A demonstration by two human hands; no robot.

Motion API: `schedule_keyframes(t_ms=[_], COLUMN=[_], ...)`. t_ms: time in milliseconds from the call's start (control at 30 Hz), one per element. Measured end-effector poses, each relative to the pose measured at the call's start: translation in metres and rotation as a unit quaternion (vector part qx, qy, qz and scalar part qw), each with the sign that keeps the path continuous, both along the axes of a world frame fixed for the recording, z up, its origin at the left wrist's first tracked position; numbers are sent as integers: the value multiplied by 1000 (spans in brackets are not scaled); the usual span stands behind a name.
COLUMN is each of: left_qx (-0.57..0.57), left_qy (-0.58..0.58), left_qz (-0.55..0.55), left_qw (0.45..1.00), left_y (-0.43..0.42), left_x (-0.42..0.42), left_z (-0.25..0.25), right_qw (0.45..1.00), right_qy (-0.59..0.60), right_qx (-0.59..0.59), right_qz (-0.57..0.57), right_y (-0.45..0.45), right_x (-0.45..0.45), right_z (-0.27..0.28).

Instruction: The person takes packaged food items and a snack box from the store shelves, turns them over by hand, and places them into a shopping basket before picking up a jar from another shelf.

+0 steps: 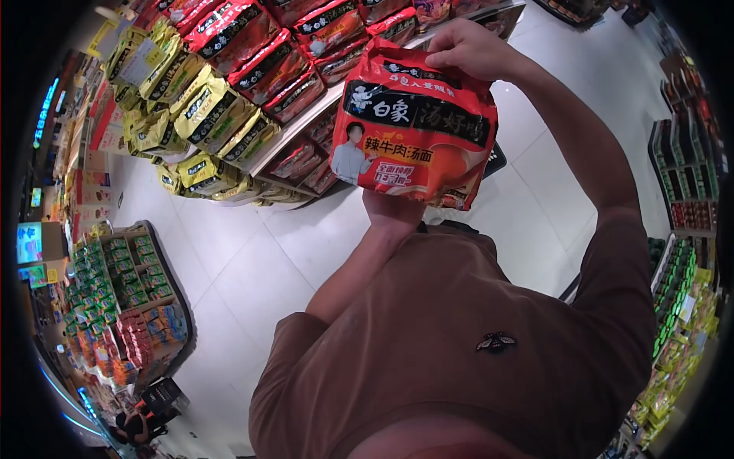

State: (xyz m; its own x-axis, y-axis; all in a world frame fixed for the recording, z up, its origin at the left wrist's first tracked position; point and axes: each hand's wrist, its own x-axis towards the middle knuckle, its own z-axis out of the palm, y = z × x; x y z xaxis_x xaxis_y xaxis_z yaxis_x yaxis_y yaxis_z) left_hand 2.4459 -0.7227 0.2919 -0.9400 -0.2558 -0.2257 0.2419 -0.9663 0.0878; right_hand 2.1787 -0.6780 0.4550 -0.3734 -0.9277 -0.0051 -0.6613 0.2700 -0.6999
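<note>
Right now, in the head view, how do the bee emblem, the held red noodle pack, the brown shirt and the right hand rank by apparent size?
Largest to smallest:
1. Brown shirt
2. Red noodle pack
3. Right hand
4. Bee emblem

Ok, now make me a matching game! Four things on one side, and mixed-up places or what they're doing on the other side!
Things:
1. Big red plastic noodle bag with a black band
2. Shiny yellow plastic packs
3. Small winged-insect patch
4. Bare right hand

Places and states:
A. On the front of the brown cloth shirt
B. Gripping something's top edge with its fingers
C. Held up off the display, in front of the person
D. Stacked on the display, beside rows of shiny red packs

Right pairs: 1-C, 2-D, 3-A, 4-B
</note>
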Motion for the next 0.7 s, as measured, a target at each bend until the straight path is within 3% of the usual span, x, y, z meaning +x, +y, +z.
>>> schedule_keyframes(t_ms=[267, 333, 500, 600, 700], left_qx=[40, -1, -75, -57, -35], left_qy=[0, 55, 163, 199, 241], left_qz=[29, 36, 17, -5, -33], left_qw=[999, 998, 984, 978, 969], left_y=[-13, -21, -40, -53, -69], left_x=[27, 33, 47, 52, 56], left_z=[7, 1, -33, -18, -2], right_qw=[1000, 999, 990, 977, 916], right_qy=[-15, -35, 29, 60, 213], right_qx=[-14, -8, -76, -122, -213], right_qz=[12, 38, 111, 163, 265], right_y=[-25, -32, -46, -51, -56], right_x=[36, 47, 93, 118, 140], right_z=[3, 13, 38, 49, 62])
